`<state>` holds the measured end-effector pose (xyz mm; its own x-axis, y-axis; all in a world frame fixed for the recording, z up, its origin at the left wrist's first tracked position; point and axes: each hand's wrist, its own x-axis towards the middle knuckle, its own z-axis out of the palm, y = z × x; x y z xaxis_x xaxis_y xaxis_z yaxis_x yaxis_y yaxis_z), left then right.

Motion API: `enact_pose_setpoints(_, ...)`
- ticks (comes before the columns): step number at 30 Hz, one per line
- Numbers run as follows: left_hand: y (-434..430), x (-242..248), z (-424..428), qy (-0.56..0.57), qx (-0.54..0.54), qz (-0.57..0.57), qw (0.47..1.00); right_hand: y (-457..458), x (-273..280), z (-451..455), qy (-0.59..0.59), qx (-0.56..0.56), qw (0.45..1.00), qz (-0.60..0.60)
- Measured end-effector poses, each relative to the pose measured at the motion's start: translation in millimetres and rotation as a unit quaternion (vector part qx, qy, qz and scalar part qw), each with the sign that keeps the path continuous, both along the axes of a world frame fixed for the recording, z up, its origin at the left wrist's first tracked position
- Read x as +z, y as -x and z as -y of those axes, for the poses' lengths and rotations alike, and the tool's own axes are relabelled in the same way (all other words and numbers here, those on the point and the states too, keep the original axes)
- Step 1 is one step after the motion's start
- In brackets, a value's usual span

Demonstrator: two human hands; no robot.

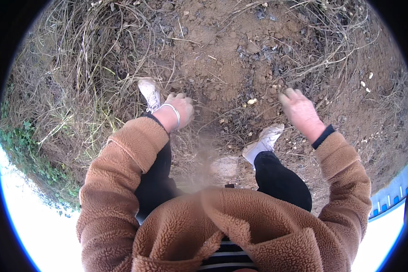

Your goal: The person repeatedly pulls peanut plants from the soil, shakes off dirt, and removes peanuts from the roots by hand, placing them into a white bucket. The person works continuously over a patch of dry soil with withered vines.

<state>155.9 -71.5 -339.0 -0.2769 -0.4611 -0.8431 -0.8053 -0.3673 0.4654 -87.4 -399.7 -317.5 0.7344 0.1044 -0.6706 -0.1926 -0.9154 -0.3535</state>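
My left hand (181, 109), with a silver bangle at the wrist, is over the soil beside my left shoe (150, 93). Its fingers curl down and blur, so I cannot tell whether they hold anything. My right hand (296, 106) hovers over dry stems to the right, fingers bent downward and their tips indistinct. Between the hands a pale peanut pod (252, 101) lies on the soil, nearer the right hand. Several more peanut pods (363, 83) are scattered at the right. My right shoe (267, 137) stands below and left of the right hand.
Dried plant stems (88, 44) lie heaped at the upper left, with another tangle of stems (333, 51) at the upper right. Bare brown soil (210, 61) runs between them. Green leafy plants (34, 153) edge the ground at the left. A flat pale block (225, 166) lies between my feet.
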Motion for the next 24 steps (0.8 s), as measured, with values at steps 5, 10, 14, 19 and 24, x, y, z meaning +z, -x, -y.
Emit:
enact_pose_setpoints(5, 56, -8, 15, 0.219, 0.041, -0.036, 0.974, -15, -41, -89, -0.116, 0.116, 0.973, 0.165)
enact_pose_setpoints(10, 109, -22, -15, 0.082, -0.176, -0.074, 0.978, 76, -35, -16, 0.029, 0.195, 0.980, -0.014)
enact_pose_setpoints(14, 83, 4, -22, 0.025, -0.179, -0.075, 0.981, 104, -1, 37, 0.210, 0.118, 0.944, -0.227)
enact_pose_setpoints(19, 31, 80, -9, 0.004, -0.070, -0.050, 0.996, 53, 42, 5, 0.172, 0.057, 0.943, -0.279)
enact_pose_setpoints(24, -4, 192, -37, 0.108, 0.181, -0.038, 0.977, -9, 109, -40, 0.105, 0.028, 0.972, -0.209)
